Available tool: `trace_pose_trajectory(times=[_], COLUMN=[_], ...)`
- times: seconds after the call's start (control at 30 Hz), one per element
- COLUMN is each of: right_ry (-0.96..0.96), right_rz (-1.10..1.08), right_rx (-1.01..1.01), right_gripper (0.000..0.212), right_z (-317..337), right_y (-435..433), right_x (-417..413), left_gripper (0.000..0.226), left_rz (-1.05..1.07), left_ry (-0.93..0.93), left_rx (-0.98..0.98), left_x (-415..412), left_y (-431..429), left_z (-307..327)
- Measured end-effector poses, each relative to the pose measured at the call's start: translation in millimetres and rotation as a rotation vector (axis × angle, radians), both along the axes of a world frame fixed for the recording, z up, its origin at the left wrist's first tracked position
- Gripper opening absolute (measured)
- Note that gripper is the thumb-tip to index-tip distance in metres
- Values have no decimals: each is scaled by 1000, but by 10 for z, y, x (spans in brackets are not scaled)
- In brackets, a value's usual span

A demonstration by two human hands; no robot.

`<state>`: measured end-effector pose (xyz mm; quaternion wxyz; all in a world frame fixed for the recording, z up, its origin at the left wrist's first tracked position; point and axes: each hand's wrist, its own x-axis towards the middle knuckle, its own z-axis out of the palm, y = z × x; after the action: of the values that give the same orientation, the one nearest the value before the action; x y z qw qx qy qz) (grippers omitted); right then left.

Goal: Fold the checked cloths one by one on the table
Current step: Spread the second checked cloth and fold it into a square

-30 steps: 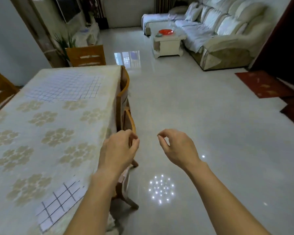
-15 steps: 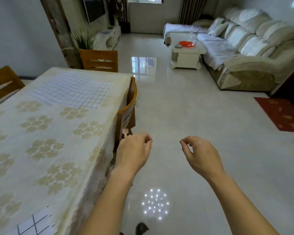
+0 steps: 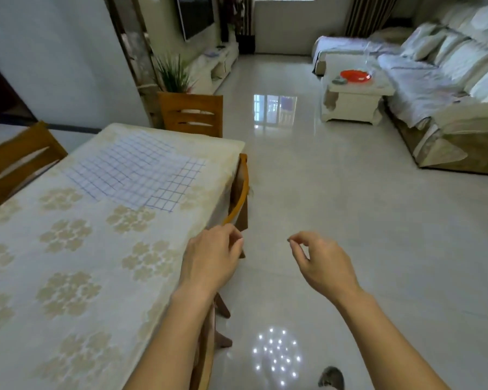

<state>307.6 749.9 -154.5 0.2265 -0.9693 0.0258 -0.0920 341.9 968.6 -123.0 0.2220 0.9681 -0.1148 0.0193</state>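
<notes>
A white cloth with a blue check [image 3: 133,171] lies flat at the far end of the table [image 3: 68,263], which wears a cream cover with a flower pattern. My left hand [image 3: 212,258] hovers at the table's right edge with fingers curled and nothing in it. My right hand [image 3: 321,263] floats over the floor to the right of the table, thumb and forefinger pinched close, holding nothing. Both hands are well short of the checked cloth.
Wooden chairs stand at the table's right side [image 3: 238,198], far end [image 3: 190,115] and left side [image 3: 14,161]. Glossy tiled floor [image 3: 335,206] stretches to the right. A white coffee table [image 3: 352,94] with a red plate and a sofa [image 3: 445,88] stand further back.
The view has tilted up and moved forward along the table. The second checked cloth at the near edge has dropped out of sight. Both hands kept their curled pose.
</notes>
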Motion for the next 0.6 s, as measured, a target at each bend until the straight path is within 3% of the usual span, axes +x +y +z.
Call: trace_pose_trajectory(times=[0.33, 0.47, 0.6], right_ry=[63, 59, 29], right_rz=[280, 301, 401], right_rx=[77, 46, 57], right_gripper=[25, 43, 33], right_z=[-220, -130, -42], right_y=[-879, -1385, -1492], right_x=[2088, 2991, 3661], left_gripper=[14, 15, 16], left_rz=[286, 374, 479], left_ry=[71, 44, 73], left_rx=[74, 64, 76], left_x=[1432, 2027, 2429], left_y=[-822, -1197, -1272], left_z=[41, 168, 81])
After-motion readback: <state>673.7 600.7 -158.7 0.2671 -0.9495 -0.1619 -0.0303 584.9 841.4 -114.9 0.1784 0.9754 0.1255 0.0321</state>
